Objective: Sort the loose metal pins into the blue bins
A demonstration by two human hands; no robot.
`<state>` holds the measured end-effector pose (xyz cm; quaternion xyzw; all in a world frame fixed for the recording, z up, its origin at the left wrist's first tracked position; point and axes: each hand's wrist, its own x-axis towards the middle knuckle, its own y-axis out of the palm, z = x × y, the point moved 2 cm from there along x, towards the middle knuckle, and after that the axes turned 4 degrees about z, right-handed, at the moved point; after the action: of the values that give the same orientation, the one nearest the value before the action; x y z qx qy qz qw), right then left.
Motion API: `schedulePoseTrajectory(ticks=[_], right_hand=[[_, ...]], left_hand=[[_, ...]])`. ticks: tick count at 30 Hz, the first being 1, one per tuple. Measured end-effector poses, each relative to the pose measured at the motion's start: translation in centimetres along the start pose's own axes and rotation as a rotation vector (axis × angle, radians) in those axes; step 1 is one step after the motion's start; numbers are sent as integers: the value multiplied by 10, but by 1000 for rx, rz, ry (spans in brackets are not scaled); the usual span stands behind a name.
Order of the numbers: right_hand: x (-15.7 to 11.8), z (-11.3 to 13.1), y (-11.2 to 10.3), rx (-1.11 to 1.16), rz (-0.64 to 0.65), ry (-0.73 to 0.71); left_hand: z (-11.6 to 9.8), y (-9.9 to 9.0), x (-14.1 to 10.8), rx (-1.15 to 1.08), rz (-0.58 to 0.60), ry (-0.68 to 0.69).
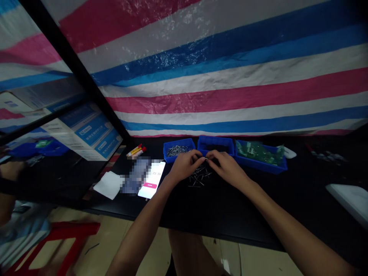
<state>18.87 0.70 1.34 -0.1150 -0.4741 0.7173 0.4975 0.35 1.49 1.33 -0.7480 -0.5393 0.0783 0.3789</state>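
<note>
Metal pins (199,176) scattered just below the left hand (185,165) and right hand (227,168)

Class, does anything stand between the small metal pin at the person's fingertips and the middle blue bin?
Nothing visible does. The small metal pin sits at the fingertips of the left hand and right hand, right in front of the middle blue bin.

The left hand (185,165) and right hand (227,168) meet at the fingertips; any item between them is too small to confirm. Directly below the fingers, loose metal pins (199,176) lie on a black workbench (230,214). Just beyond the fingers stand blue plastic bins (215,142), the left bin (178,149) holding similar pins (176,150), the right bin (260,165) green circuit boards (258,152).
</note>
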Motion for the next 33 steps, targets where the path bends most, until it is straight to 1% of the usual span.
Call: schedulePoseTrajectory(ticks=[2, 5, 7, 10, 12, 16, 18, 20, 23, 27, 31, 33], right_hand=[[-1, 1, 0, 36, -33, 7], [-2, 2, 1, 22, -44, -22], [-3, 2, 2, 4, -56, -54], [-3, 1, 2, -18, -81, -75], [-2, -1, 3, -23, -100, -69], [-1, -6, 4, 23, -166, -48], [-1, -7, 4, 54, -173, -30], [-1, -6, 4, 75, -158, -11], [-1, -5, 5, 99, -121, 6], [-2, -6, 6, 115, -73, 38], [-2, -9, 7, 2, 36, 55], [-2, -9, 8, -82, 92, 42]], left_hand=[[-1, 4, 0, 6, 37, -1], [-1, 9, 0, 19, 95, 23], [0, 10, 0, 7, 100, 41], [4, 9, 1, -61, 61, 45], [6, 7, 2, -99, 22, 24], [10, 3, 4, -131, -61, 0], [10, 1, 4, -150, -92, 5], [10, 0, 3, -171, -107, 11], [10, 1, 3, -191, -94, 22], [10, 1, 3, -160, -99, 26], [12, -5, 3, -39, -180, -12], [13, -11, 2, 84, -262, -46]])
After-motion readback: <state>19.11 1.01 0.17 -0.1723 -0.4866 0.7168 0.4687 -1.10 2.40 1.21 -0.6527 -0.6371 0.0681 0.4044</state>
